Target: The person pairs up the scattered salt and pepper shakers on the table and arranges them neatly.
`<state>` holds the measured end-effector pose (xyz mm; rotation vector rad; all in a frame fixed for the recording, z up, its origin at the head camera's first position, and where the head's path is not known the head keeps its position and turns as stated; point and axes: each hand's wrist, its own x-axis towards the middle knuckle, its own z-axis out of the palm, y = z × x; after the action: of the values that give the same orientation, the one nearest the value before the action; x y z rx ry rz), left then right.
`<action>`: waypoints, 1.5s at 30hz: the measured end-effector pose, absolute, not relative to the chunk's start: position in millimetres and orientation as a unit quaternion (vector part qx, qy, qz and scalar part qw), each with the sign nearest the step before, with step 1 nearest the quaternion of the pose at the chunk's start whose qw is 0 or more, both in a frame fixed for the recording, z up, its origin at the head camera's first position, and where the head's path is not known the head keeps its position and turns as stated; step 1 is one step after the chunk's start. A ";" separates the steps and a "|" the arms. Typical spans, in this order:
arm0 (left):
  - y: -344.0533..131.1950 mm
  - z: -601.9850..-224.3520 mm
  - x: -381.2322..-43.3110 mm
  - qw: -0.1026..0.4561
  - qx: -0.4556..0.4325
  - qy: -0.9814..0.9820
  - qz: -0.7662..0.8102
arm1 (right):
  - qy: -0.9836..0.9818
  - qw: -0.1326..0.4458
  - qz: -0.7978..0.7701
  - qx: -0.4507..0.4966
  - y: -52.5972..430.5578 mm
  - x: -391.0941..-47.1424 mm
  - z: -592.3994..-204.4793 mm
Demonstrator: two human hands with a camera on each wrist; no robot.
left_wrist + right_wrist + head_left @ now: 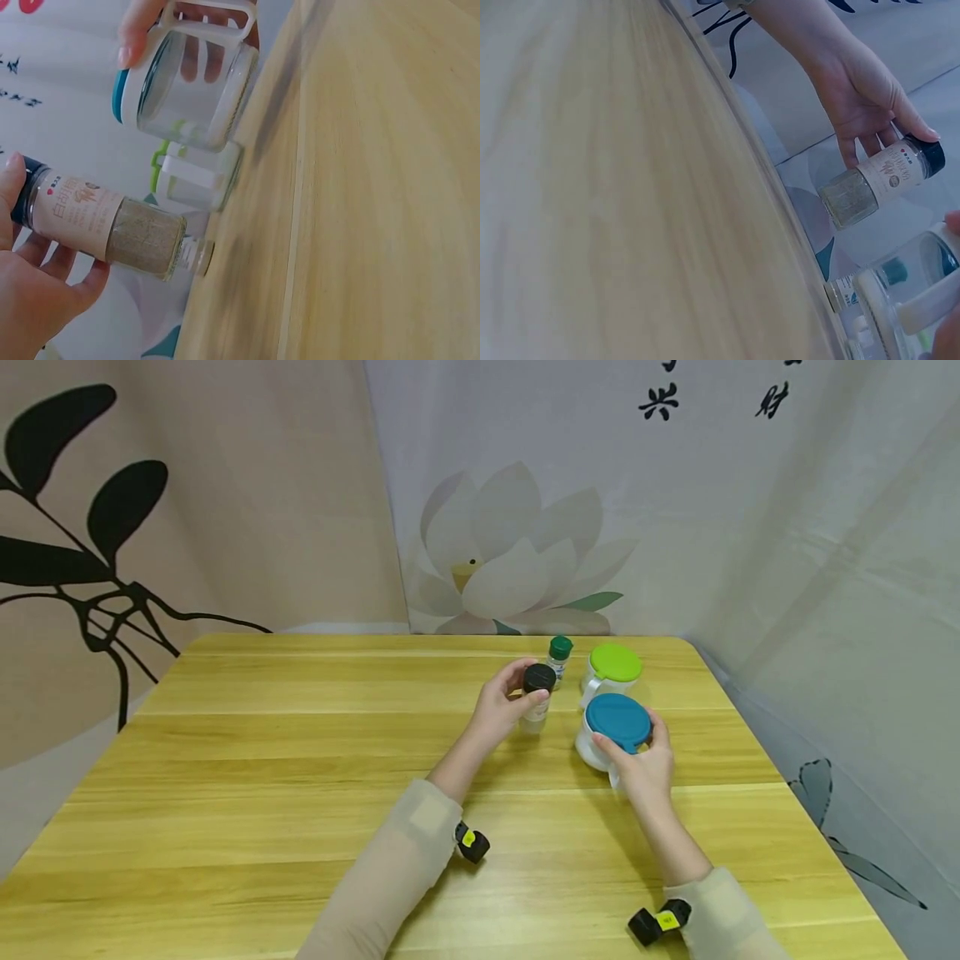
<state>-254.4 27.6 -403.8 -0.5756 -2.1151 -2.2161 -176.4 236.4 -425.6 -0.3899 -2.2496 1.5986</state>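
My left hand [497,702] grips a glass seasoning bottle [142,232] by its black cap and upper side. Its pale label carries Chinese print, and grey-brown powder shows below it. In the left wrist view the bottle's base is off the table. To the right, my right hand [649,765] holds a clear jar [191,94] with a blue lid [618,720] and a white handle. Fingers and thumb wrap the jar around its lid. A shadow lies on the table beneath the jar in the left wrist view.
Behind the seasoning bottle stands a small bottle with a dark green cap [559,648]. A jar with a lime-green lid [615,662] and white handle stands behind the blue-lidded one. The wooden table [300,760] ends at a printed cloth backdrop [525,552].
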 end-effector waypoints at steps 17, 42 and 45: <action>10.3 -397.1 -244.5 0.040 -0.140 -0.689 -0.711 | -0.786 0.173 0.581 -0.126 221.2 -175.3 -414.9; -18.2 -396.2 -231.0 0.098 -0.116 -0.673 -0.724 | -0.780 0.162 0.596 -0.103 200.8 -174.2 -407.8; -21.6 -394.1 -229.3 0.110 -0.115 -0.671 -0.724 | -0.778 0.162 0.598 -0.102 198.4 -174.5 -406.2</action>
<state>-229.3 -21.6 -394.1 -0.3385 -1.9734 -2.1279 -174.5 198.4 -406.2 -0.2897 -2.2214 1.7066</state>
